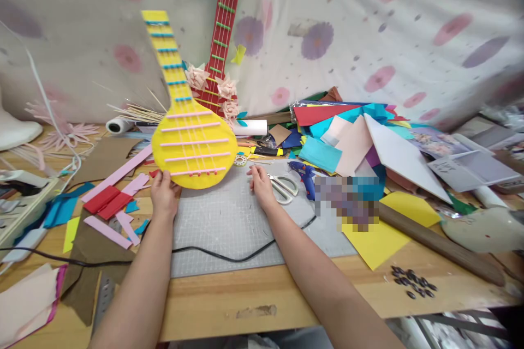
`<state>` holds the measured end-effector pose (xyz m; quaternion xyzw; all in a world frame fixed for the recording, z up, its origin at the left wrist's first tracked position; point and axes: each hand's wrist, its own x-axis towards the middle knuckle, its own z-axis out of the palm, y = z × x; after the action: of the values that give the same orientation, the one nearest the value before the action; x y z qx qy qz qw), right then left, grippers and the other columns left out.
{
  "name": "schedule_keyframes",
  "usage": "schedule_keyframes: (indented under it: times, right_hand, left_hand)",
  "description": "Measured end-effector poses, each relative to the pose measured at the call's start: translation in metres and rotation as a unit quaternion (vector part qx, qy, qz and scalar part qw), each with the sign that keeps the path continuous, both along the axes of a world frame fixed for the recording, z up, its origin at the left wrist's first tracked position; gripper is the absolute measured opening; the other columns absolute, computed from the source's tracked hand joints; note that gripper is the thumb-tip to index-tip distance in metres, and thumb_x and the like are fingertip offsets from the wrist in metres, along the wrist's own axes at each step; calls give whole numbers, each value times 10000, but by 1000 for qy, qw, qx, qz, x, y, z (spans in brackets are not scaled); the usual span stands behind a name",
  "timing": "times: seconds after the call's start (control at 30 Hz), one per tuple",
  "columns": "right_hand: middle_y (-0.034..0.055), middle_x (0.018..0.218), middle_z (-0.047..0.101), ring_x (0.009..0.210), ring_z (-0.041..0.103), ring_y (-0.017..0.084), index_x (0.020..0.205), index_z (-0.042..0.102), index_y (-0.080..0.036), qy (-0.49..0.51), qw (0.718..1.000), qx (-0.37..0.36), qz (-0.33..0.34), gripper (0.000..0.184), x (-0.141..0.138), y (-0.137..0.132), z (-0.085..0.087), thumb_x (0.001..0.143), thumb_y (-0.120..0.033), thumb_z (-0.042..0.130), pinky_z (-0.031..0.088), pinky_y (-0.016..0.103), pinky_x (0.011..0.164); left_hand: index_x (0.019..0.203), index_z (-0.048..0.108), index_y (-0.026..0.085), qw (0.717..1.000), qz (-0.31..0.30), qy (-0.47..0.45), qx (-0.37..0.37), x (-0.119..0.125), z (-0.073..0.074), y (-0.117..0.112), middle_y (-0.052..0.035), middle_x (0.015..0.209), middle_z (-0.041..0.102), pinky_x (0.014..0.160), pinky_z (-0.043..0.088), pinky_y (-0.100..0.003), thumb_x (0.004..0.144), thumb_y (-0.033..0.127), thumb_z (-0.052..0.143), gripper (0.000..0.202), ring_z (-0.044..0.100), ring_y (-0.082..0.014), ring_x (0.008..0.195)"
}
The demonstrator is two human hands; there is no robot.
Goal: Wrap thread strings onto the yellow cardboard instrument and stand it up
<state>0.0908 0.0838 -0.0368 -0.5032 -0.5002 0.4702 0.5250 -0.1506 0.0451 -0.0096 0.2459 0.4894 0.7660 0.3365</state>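
My left hand [164, 196] grips the lower left edge of a yellow craft lute [195, 150], which stands tilted up. The lute has blue frets on its neck, pink strips across its round body, thin strings and small red dots at the bottom. My right hand [260, 185] hovers over the grey cutting mat [229, 229], fingers partly bent and slightly apart, with nothing visible in them. Close beside it lie scissors [285, 188] with pale handles. A blue glue gun [305, 179] is just to their right. A red craft instrument [221, 38] with green frets leans behind the lute.
A black cable [233, 259] crosses the mat. Coloured sheets [323, 152] pile up at the back right, near a brown tube [438, 240] and dark beads [413, 282]. Pink and red scraps [108, 202] lie left, with a power strip [30, 212] farther left.
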Motion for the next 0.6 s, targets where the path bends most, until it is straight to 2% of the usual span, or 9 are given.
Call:
schedule_keyframes:
  times: [0.1, 0.23, 0.33, 0.43, 0.6]
  right_hand:
    - [26, 980, 611, 445, 440, 49, 1122, 506, -229, 29, 999, -11, 23, 425, -1, -3, 3, 826, -519, 413, 354, 198, 381]
    - [39, 984, 619, 437, 430, 38, 1164, 506, -206, 60, 998, -27, 7, 398, -2, 3, 8, 831, -408, 424, 383, 189, 387]
    - [47, 1014, 609, 501, 481, 54, 1209, 501, -208, 89, 995, -42, -14, 414, -2, 19, 16, 813, -306, 433, 440, 195, 435]
    - [53, 1092, 582, 656, 562, 84, 1241, 497, -235, 120, 992, -41, -26, 472, -2, 43, 25, 770, -225, 456, 509, 214, 540]
    - [88, 1224, 532, 844, 602, 115, 1271, 471, -213, 110, 992, -35, -51, 579, 0, 75, 30, 702, -122, 424, 538, 268, 707]
  left_hand:
    - [911, 643, 202, 999, -45, 13, -20, 13, -1, -1, -33, 857, 674, 619, 533, -245, 604, 477, 734, 422, 645, -130, 695]
    - [941, 649, 207, 996, -80, 14, -19, 22, 2, 8, -54, 936, 687, 679, 539, -262, 642, 474, 711, 405, 665, -155, 785]
    - [942, 646, 219, 994, -104, -12, -27, 28, 6, 28, -51, 957, 692, 697, 538, -261, 682, 434, 696, 341, 665, -150, 802]
    - [938, 634, 221, 992, -107, -44, -43, 39, 9, 55, -53, 944, 699, 690, 537, -259, 739, 392, 654, 263, 660, -144, 796]
    - [1003, 598, 235, 989, -120, -57, -67, 59, 4, 90, -80, 1090, 655, 746, 540, -334, 815, 369, 566, 233, 654, -165, 867]
